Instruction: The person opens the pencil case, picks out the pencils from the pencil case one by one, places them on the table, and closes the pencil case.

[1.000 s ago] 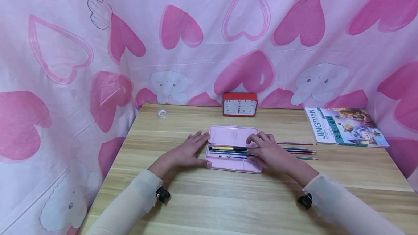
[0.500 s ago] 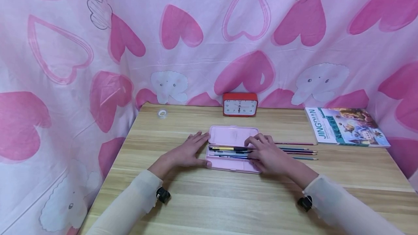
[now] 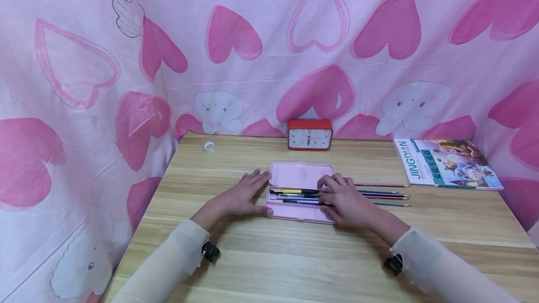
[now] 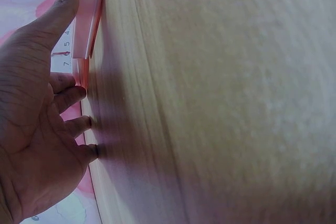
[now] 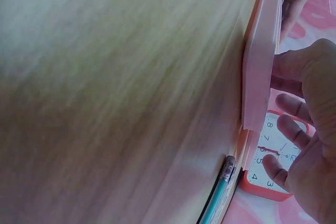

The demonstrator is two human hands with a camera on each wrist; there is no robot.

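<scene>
A pink pencil case (image 3: 294, 212) lies with its lid (image 3: 290, 172) folded back on the table. Several pens, among them a black and yellow pen (image 3: 290, 191) and a dark blue pen (image 3: 301, 203), lie in its rear compartment. My left hand (image 3: 242, 195) spreads its straight fingers at the case's left end, thumb at the front corner. My right hand (image 3: 347, 198) bends over the right end. In the right wrist view, the thumb (image 5: 289, 65) and forefinger reach behind the case wall (image 5: 260, 66), which hides their tips; I cannot tell whether they pinch a pen.
Several pencils (image 3: 389, 204) lie right of the case, one with a metal-ringed end (image 5: 227, 169) near the case. A red alarm clock (image 3: 309, 135) stands behind, a book (image 3: 448, 162) lies back right, and a small tape roll (image 3: 208, 146) back left.
My right hand has shifted slightly over the pens, first left, then a little back right. Some pens in the case have shifted a little. The left hand stays put.
</scene>
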